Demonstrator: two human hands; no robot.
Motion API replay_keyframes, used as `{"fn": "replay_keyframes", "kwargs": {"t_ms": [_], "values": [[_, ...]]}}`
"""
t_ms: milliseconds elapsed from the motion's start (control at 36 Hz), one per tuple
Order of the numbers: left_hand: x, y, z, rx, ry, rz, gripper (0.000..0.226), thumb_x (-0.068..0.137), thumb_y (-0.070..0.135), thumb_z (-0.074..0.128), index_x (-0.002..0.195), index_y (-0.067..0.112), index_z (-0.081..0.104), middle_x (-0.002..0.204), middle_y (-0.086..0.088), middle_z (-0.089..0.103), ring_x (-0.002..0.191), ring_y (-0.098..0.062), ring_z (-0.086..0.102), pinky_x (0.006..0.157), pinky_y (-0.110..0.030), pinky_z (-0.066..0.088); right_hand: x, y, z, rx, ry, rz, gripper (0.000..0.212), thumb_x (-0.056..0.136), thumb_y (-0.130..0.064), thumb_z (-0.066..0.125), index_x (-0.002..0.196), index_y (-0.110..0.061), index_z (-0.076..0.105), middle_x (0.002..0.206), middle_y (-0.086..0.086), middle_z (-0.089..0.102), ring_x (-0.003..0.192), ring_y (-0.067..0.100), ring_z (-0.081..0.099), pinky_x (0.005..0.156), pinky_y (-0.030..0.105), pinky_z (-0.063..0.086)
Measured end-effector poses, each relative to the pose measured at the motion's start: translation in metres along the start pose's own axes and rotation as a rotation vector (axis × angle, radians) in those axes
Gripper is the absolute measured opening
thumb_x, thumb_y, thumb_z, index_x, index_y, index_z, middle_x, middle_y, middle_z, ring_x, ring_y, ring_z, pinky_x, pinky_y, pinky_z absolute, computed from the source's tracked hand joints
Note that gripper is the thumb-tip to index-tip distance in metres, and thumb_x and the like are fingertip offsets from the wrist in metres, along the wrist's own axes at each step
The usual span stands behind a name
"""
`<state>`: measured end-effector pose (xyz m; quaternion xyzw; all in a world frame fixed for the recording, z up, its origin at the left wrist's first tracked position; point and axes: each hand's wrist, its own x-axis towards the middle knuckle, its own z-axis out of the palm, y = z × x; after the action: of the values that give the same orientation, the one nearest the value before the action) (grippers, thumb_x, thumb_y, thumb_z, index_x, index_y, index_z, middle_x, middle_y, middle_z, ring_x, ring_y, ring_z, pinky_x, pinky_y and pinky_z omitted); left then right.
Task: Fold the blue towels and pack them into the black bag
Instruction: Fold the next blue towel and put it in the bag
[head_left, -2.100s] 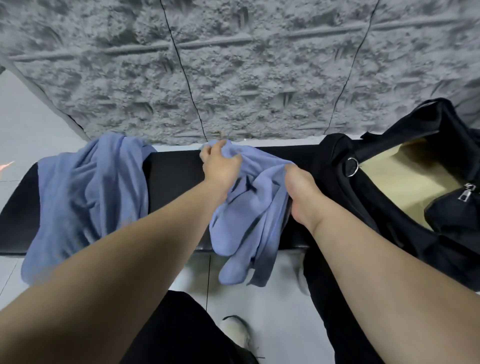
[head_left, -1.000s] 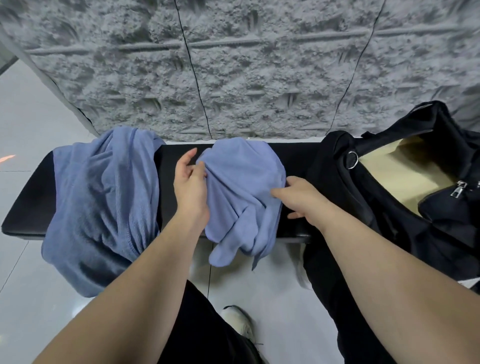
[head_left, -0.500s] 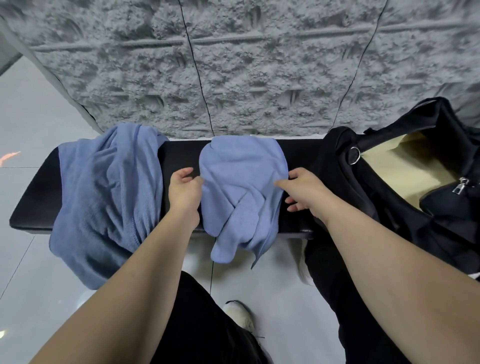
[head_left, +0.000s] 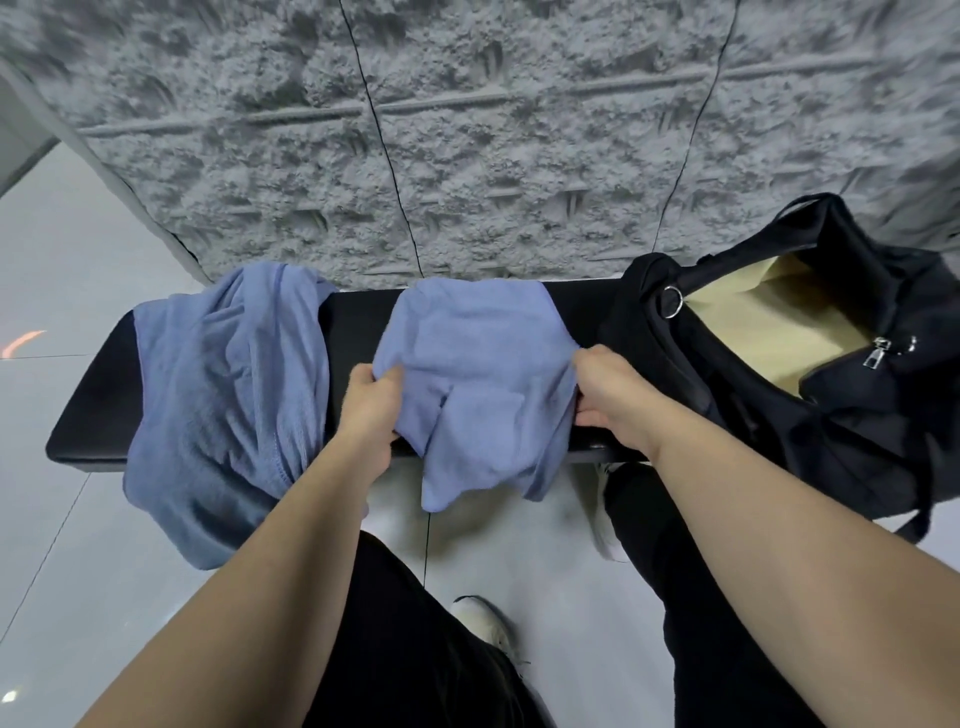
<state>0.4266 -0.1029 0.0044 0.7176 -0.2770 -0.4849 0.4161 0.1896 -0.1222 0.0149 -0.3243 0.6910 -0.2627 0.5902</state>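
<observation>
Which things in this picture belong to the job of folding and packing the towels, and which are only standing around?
Part of the job:
- middle blue towel, gripped by the left hand and the right hand
- second blue towel, draped over the bench's left part
- black bag, open, on the right

Only around:
- black bench
- grey textured wall
- tiled floor
</observation>
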Motion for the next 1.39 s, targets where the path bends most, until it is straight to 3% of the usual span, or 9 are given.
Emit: {"fn": "replay_keyframes", "kwargs": {"t_ms": [139, 250, 389, 583, 861, 1000, 1083, 1278, 1389], "values": [[0.003, 0.002, -0.009, -0.157, 0.064, -0.040, 0.016, 0.097, 0.026, 0.060, 0.102, 0.013, 0.053, 0.111, -0.013, 0.065, 0.097, -0.031, 0.065, 0.080, -0.043, 0.054, 0.012, 0.006, -0.009, 0.261, 0.174, 0.027, 0.027, 0.100, -0.018, 0.033, 0.090, -0.014, 0.058, 0.094, 0.006, 0.063, 0.082, 0.022, 0.059, 0.070, 0.031, 0.048], [0.002, 0.002, -0.016, -0.115, -0.096, -0.211, 0.042, 0.088, 0.035, 0.072, 0.118, 0.007, 0.063, 0.110, -0.012, 0.072, 0.096, -0.029, 0.070, 0.078, -0.037, 0.056, 0.014, 0.013, -0.016, 0.130, 0.177, -0.008, 0.029, 0.095, -0.021, 0.041, 0.110, -0.006, 0.061, 0.108, 0.012, 0.062, 0.094, 0.025, 0.058, 0.083, 0.035, 0.044], [-0.011, 0.004, -0.022, 0.091, -0.325, -0.323, 0.055, 0.076, 0.051, 0.078, 0.117, 0.015, 0.071, 0.108, -0.009, 0.074, 0.103, -0.030, 0.070, 0.098, -0.044, 0.052, -0.005, 0.016, -0.023, 0.064, -0.054, -0.018, 0.062, 0.071, -0.049, 0.073, 0.120, -0.010, 0.064, 0.115, 0.008, 0.069, 0.106, 0.027, 0.066, 0.101, 0.044, 0.050], [-0.026, 0.003, -0.028, -0.047, -0.504, -0.170, 0.046, 0.083, 0.025, 0.071, 0.125, 0.006, 0.065, 0.122, -0.012, 0.069, 0.116, -0.027, 0.064, 0.106, -0.042, 0.046, -0.020, 0.024, -0.021, -0.210, -0.364, 0.035, 0.040, 0.079, -0.032, 0.079, 0.111, -0.010, 0.071, 0.102, 0.005, 0.076, 0.098, 0.023, 0.072, 0.096, 0.040, 0.054], [-0.012, 0.009, -0.017, -0.307, -0.020, -0.020, 0.021, 0.094, 0.015, 0.062, 0.115, 0.018, 0.064, 0.103, -0.011, 0.071, 0.096, -0.029, 0.068, 0.080, -0.041, 0.056, -0.019, 0.017, -0.007, 0.096, -0.233, -0.107, 0.017, 0.101, -0.023, 0.054, 0.111, -0.020, 0.067, 0.105, 0.002, 0.075, 0.092, 0.018, 0.072, 0.084, 0.034, 0.057], [-0.005, 0.010, -0.011, -0.409, -0.101, 0.077, 0.074, 0.094, 0.006, 0.058, 0.152, 0.042, 0.028, 0.137, 0.009, 0.055, 0.111, -0.021, 0.066, 0.093, -0.043, 0.054, -0.011, 0.008, -0.003, 0.251, -0.125, -0.158, 0.020, 0.103, -0.030, 0.050, 0.117, -0.025, 0.064, 0.110, -0.002, 0.072, 0.099, 0.016, 0.069, 0.080, 0.030, 0.055], [0.001, 0.009, -0.005, -0.320, -0.139, 0.082, 0.082, 0.094, 0.001, 0.054, 0.154, 0.043, 0.018, 0.131, 0.012, 0.052, 0.111, -0.019, 0.065, 0.094, -0.043, 0.054, -0.005, 0.005, 0.001, 0.286, -0.106, -0.155, 0.023, 0.103, -0.028, 0.050, 0.121, -0.021, 0.063, 0.113, 0.000, 0.072, 0.101, 0.018, 0.069, 0.083, 0.032, 0.056], [0.025, 0.012, 0.010, -0.297, -0.178, -0.012, 0.054, 0.096, 0.000, 0.048, 0.129, 0.041, 0.058, 0.129, 0.005, 0.059, 0.107, -0.027, 0.068, 0.093, -0.048, 0.055, 0.011, -0.001, 0.018, 0.244, -0.121, -0.123, 0.019, 0.103, -0.028, 0.049, 0.111, -0.023, 0.066, 0.112, 0.000, 0.072, 0.103, 0.020, 0.069, 0.096, 0.038, 0.054], [0.031, 0.013, 0.016, -0.251, -0.129, -0.046, 0.043, 0.100, 0.006, 0.046, 0.129, 0.036, 0.056, 0.116, 0.003, 0.062, 0.101, -0.026, 0.069, 0.086, -0.044, 0.058, 0.015, -0.005, 0.022, 0.188, -0.108, -0.113, 0.016, 0.103, -0.027, 0.048, 0.103, -0.024, 0.064, 0.112, 0.004, 0.071, 0.104, 0.023, 0.068, 0.097, 0.040, 0.053]]}}
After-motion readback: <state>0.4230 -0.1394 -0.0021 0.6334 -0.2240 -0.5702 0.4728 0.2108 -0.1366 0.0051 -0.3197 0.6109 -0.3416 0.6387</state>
